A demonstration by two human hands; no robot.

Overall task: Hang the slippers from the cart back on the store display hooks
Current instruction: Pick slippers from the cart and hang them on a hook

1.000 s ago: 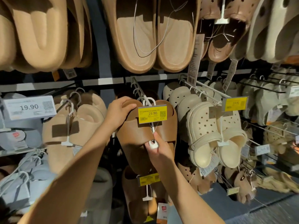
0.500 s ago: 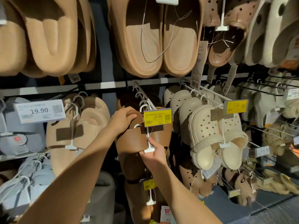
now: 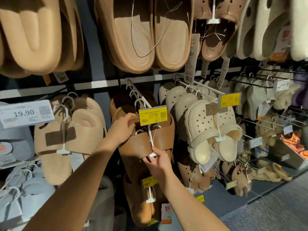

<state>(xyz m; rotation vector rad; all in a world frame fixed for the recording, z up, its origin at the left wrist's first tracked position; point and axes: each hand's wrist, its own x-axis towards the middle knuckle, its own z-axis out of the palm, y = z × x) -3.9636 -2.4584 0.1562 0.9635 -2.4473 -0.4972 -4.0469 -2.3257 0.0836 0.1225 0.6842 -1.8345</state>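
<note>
Head view: left hand (image 3: 122,129) and right hand (image 3: 158,161) grip brown slippers (image 3: 146,140), whose hanger (image 3: 152,139) likely needs threading onto the hook (image 3: 139,97).

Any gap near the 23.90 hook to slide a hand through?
A dark strip shows between the brown slippers and the tan slippers on their left, where the left hand reaches in. On their right, the cream clogs hang close, so it's tight.
</note>
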